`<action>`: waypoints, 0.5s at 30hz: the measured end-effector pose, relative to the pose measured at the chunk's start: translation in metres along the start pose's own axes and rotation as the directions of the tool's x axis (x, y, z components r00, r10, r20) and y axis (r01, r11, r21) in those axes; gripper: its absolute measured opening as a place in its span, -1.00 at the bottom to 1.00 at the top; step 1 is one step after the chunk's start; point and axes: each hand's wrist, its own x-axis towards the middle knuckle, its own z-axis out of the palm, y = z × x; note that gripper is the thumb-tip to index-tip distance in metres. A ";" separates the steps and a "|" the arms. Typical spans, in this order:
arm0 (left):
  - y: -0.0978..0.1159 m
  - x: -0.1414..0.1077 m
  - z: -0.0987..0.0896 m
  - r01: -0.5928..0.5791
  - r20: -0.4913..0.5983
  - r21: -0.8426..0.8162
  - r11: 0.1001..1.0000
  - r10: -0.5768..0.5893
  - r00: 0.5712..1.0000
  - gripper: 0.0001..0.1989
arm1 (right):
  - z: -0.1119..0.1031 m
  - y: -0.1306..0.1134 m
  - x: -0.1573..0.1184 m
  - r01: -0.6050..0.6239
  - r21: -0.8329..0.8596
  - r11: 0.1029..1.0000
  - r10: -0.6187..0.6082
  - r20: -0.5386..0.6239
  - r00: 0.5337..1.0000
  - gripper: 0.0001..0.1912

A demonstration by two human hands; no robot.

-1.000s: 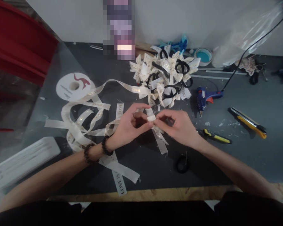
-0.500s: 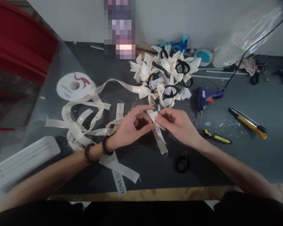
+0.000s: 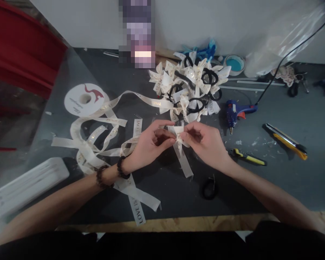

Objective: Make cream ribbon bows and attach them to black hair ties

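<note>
Since approx. 1 s ago, the folded ribbon pc. (image 3: 179, 146) has been turned, its pointed end now exposed; fold apparently being adjusted. It's pinched by fingers of L hand (image 3: 147, 146) & R hand (image 3: 210, 145), above mid-desk (image 3: 176, 202). Room's bounded by loose ribbon (image 3: 85, 150) L, yellow cutter (image 3: 249, 157) R, near edge below.

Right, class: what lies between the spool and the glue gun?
The head view shows a loose ribbon, then the bows, between spool and glue gun.
</note>
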 end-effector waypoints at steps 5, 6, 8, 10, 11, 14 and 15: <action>0.002 -0.001 0.001 -0.024 -0.076 0.003 1.000 0.024 0.997 -0.52 | -0.002 -0.006 -0.002 0.060 -0.013 0.998 -0.060 0.008 0.998 -0.84; 0.002 -0.002 0.001 -0.035 -0.082 0.005 0.999 0.035 0.996 -0.52 | -0.003 -0.006 -0.002 0.068 -0.006 0.998 -0.068 0.015 0.998 -0.85; 0.002 -0.002 0.001 -0.051 -0.085 0.015 0.999 0.052 0.995 -0.52 | -0.003 -0.005 -0.001 0.069 0.021 0.997 -0.069 0.025 0.997 -0.88; 0.002 -0.003 0.001 -0.054 -0.080 0.031 0.998 0.056 0.995 -0.52 | -0.003 -0.003 0.001 0.044 0.078 0.996 -0.047 0.038 0.998 -0.89; 0.002 -0.003 0.002 -0.057 -0.074 0.037 0.998 0.060 0.995 -0.52 | -0.003 -0.002 0.001 0.023 0.111 0.994 -0.028 0.047 0.998 -0.87; 0.002 -0.003 0.002 -0.086 -0.056 0.056 0.995 0.089 0.994 -0.54 | -0.004 0.001 0.004 -0.062 0.171 0.983 0.045 0.101 0.994 -0.75; 0.002 -0.003 0.002 -0.099 -0.055 0.068 0.993 0.103 0.993 -0.55 | -0.005 0.002 0.004 -0.089 0.174 0.981 0.069 0.121 0.990 -0.72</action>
